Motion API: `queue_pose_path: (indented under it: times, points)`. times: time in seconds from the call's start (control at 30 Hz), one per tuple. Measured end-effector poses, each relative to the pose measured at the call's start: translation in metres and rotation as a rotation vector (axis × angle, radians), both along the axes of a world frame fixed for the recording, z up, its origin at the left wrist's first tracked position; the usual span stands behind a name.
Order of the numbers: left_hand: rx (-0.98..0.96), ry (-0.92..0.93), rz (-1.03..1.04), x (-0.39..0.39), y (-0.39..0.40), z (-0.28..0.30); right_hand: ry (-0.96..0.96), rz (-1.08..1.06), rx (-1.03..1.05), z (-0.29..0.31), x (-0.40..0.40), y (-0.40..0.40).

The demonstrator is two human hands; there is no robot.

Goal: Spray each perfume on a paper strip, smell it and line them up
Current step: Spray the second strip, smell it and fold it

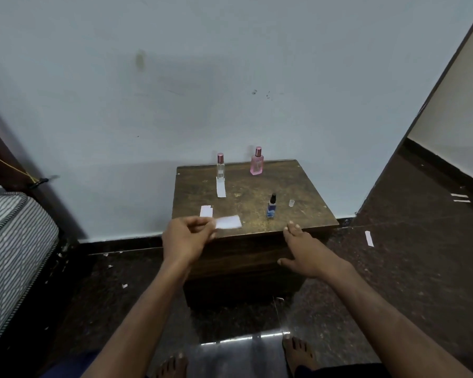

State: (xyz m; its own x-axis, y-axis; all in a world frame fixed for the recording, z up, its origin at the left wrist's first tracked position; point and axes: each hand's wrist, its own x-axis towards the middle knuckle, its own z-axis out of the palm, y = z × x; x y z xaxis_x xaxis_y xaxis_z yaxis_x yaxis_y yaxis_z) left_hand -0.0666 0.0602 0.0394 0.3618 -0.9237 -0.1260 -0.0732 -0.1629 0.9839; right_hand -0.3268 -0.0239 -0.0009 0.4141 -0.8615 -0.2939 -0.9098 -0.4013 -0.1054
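Note:
On a small wooden table (290, 186) stand three perfume bottles: a clear one (220, 166) at the back left, a pink one (257, 161) at the back, and a small blue one (271, 206) uncapped near the front. Its clear cap (292, 202) lies just to the right. One paper strip (221, 188) lies in front of the clear bottle. More strips (206, 211) lie near the front left. My left hand (186, 238) pinches a white paper strip (229, 222) above the table's front edge. My right hand (306, 252) is open, fingers straight, at the front right edge.
The table stands against a pale wall. A striped mattress (14, 255) is at the left. A paper strip (369, 238) and small scraps lie on the dark floor. My bare feet (298, 353) show at the bottom.

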Motion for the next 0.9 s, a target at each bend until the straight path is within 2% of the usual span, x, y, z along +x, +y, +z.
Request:
queue_pose_path:
  times: [0.03, 0.1, 0.13, 0.17, 0.2, 0.27, 0.3, 0.33, 0.4, 0.43, 0.47, 0.5, 0.53, 0.57, 0.6, 0.63, 0.7, 0.73, 0.77, 0.8, 0.87, 0.9]
  points:
    - [-0.057, 0.124, -0.055, -0.003, -0.001, 0.005, -0.004, 0.001, 0.003, -0.001, 0.0, 0.0]
    - [-0.199, 0.438, -0.339, -0.008, 0.006, 0.02, -0.019, 0.0, -0.002, -0.002, 0.0, 0.0]
    - [-0.224, 0.482, -0.421, -0.009, 0.007, 0.024, -0.025, -0.001, -0.006, -0.002, -0.001, -0.001]
    - [-0.215, 0.434, -0.397, -0.01, 0.007, 0.025, -0.028, -0.003, -0.012, -0.002, -0.001, -0.001]
    - [-0.182, 0.319, -0.239, -0.009, 0.002, 0.018, -0.025, -0.002, -0.017, -0.002, -0.001, -0.001]
    - [-0.042, 0.048, 0.307, -0.004, 0.002, 0.006, -0.015, 0.007, -0.024, -0.002, -0.001, 0.0]
    - [-0.048, -0.072, 0.478, -0.008, 0.006, 0.005, -0.017, 0.01, -0.026, -0.003, -0.001, 0.0]
    - [-0.179, -0.209, 0.497, -0.015, 0.006, 0.006, -0.021, 0.008, -0.027, -0.003, -0.002, 0.0]
    - [-0.472, -0.527, 0.217, -0.037, 0.013, 0.006, -0.035, 0.0, -0.024, -0.003, -0.002, -0.001]
    - [-0.513, -0.644, 0.176, -0.041, 0.019, 0.01, -0.039, -0.003, -0.028, -0.003, -0.001, -0.001]
    - [-0.465, -0.682, 0.263, -0.034, 0.016, 0.012, -0.038, 0.001, -0.034, -0.003, 0.0, -0.001]
    - [-0.37, -0.616, 0.437, -0.026, 0.011, 0.017, -0.03, 0.004, -0.037, -0.003, 0.001, -0.001]
    - [-0.264, -0.477, 0.628, -0.015, 0.009, 0.02, -0.021, 0.008, -0.035, -0.003, 0.001, 0.0]
    - [-0.193, -0.347, 0.734, -0.007, 0.008, 0.015, -0.019, 0.007, -0.033, -0.004, 0.001, 0.0]
    - [-0.223, -0.312, 0.694, -0.007, 0.008, 0.011, -0.017, 0.004, -0.036, -0.005, 0.0, -0.001]
    - [-0.343, -0.369, 0.514, -0.016, 0.011, 0.012, -0.017, 0.001, -0.037, -0.006, -0.001, -0.002]
    - [-0.632, -0.546, -0.001, -0.054, 0.03, 0.014, -0.032, -0.01, -0.03, -0.007, 0.0, -0.003]
    - [-0.705, -0.664, -0.137, -0.06, 0.032, 0.009, -0.046, -0.026, -0.022, -0.007, 0.001, -0.003]
    - [-0.703, -0.744, -0.085, -0.055, 0.028, 0.01, -0.049, -0.036, -0.016, -0.007, 0.002, -0.002]
    - [-0.616, -0.731, 0.116, -0.042, 0.02, 0.012, -0.039, -0.032, -0.021, -0.006, 0.004, -0.001]
    - [-0.332, -0.411, 0.582, -0.018, 0.012, 0.02, -0.021, -0.021, -0.034, -0.003, 0.006, 0.001]
    - [-0.29, -0.38, 0.676, -0.016, 0.01, 0.018, -0.017, -0.028, -0.03, -0.002, 0.006, 0.002]
